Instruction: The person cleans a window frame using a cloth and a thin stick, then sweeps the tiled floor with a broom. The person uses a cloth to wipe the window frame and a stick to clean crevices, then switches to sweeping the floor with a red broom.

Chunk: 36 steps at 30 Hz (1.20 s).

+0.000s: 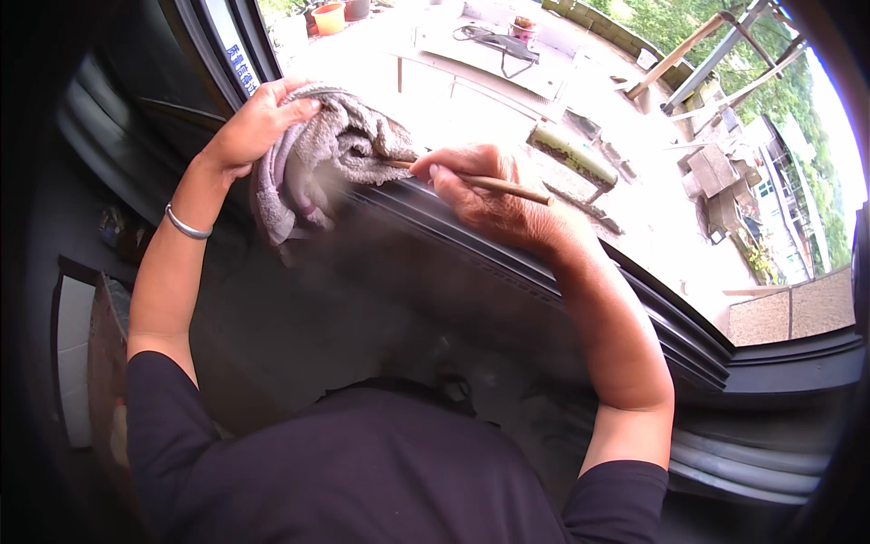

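Two hands work at the dark metal sliding-window track [544, 263], which runs diagonally from upper left to lower right. A crumpled grey terry cloth [331, 150] lies bunched on the track's upper end, the left hand [258, 122] closed over its far edge. The right hand [494, 195], just right of the cloth, pinches a thin brown wooden stick [507, 187], long axis along the track, tip buried in the cloth.
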Motion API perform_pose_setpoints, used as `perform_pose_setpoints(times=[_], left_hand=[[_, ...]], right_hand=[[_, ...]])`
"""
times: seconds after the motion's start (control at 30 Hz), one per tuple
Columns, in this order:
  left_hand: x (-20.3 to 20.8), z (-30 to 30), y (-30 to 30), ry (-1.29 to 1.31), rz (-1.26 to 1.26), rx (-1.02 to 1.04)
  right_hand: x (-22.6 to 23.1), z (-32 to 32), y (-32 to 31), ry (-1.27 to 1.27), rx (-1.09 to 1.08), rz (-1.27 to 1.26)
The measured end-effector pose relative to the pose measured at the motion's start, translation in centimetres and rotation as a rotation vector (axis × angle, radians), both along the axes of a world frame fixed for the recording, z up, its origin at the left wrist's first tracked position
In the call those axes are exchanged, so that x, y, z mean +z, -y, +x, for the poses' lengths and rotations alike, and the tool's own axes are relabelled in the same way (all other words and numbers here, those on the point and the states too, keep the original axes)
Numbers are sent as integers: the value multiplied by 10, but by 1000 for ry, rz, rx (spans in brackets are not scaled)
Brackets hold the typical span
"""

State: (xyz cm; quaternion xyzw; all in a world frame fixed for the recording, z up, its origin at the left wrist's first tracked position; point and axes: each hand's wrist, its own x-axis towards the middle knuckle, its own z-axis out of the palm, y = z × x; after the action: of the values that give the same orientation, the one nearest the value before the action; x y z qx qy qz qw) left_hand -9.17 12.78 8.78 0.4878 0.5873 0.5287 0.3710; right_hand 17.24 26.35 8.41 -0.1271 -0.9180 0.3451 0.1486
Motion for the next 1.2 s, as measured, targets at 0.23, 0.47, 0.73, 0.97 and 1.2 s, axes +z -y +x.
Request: perform_pose_setpoints(times=[0.23,0.47,0.73,0.97,1.2], left_hand=[[12,48,-36,-803,-231,-158],[16,122,-86,-837,-157,-382],[30,97,-73,126,-132,-579],[16,93,-15,-128,-95,-439],[-33,138,50,-633,224,-323]], right_hand=[[0,62,-29,-16,13,75],[14,160,-31,-7,-147,-13],[34,175,-5,-159,-199,-282],[-8,142,6,-167,-95,-63],[-45,105,36,-350,-92,39]])
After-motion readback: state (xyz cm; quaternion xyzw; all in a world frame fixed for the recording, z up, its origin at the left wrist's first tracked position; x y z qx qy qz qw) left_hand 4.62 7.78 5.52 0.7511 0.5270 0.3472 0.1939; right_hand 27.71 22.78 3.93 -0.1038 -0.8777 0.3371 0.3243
